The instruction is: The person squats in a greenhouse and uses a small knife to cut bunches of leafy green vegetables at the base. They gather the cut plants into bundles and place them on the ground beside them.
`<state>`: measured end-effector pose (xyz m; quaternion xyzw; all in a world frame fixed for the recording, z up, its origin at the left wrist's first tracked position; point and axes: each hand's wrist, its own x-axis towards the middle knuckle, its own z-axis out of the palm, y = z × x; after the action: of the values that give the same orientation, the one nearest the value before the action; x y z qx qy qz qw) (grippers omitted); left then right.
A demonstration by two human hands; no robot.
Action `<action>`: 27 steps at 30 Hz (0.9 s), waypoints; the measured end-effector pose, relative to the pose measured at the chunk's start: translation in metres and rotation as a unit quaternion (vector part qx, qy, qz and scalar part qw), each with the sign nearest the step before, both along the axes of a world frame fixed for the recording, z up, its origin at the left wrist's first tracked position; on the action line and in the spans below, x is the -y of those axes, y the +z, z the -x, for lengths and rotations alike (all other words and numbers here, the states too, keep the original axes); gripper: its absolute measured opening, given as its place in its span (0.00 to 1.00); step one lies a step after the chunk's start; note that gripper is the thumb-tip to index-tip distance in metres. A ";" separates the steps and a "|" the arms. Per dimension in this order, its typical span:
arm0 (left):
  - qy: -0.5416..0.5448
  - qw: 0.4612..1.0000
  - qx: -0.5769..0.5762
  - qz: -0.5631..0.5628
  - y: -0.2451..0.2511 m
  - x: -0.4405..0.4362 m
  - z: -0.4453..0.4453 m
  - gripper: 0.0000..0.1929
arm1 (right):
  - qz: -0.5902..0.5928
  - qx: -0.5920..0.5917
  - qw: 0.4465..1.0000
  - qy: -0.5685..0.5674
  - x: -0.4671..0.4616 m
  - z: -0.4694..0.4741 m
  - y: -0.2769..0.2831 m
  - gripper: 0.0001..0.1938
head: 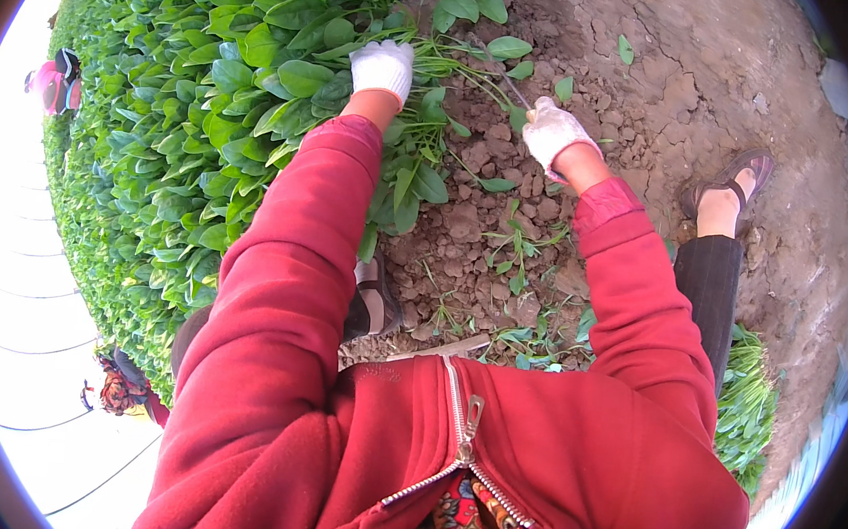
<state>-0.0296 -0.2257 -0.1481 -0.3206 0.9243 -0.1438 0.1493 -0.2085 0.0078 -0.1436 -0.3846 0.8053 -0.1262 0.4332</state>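
Observation:
My left hand (382, 68), in a white knit glove, is closed around leafy green stems (431, 62) at the edge of a dense bed of spinach-like plants (289, 78). Off to its right, my right hand (553, 132), also gloved, grips a thin metal tool (507, 79) that slants up and left toward the stems. The tool's far end is hard to make out among the leaves and soil. Loose leaves and stems lie on the crumbly brown soil (471, 227) below the hands.
A foot in a sandal (735, 184) rests on cracked soil at right; another shoe (376, 302) shows below my left arm. Cut greens (746, 405) lie in a pile at lower right. Two other people, one in pink (52, 84), one lower down (128, 387), are at the left edge.

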 end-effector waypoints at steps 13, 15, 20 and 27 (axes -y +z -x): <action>0.003 1.000 0.006 0.012 0.006 -0.005 0.000 0.09 | 0.033 0.011 0.989 -0.144 0.078 -0.050 -0.053 0.16; 0.014 1.000 -0.003 0.009 0.006 -0.008 0.001 0.09 | 0.082 -0.040 0.995 -0.030 0.075 -0.065 -0.061 0.15; 0.012 1.000 0.012 0.012 0.006 -0.013 0.003 0.08 | 0.061 0.071 0.981 -0.171 0.065 -0.086 -0.068 0.15; -0.006 1.000 0.010 0.025 0.007 -0.014 0.002 0.08 | 0.030 0.074 0.992 -0.093 0.045 -0.058 -0.060 0.14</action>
<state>-0.0311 -0.2118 -0.1407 -0.3175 0.9208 -0.1704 0.1496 -0.1504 -0.0370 -0.2034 -0.3107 0.7992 -0.2182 0.4660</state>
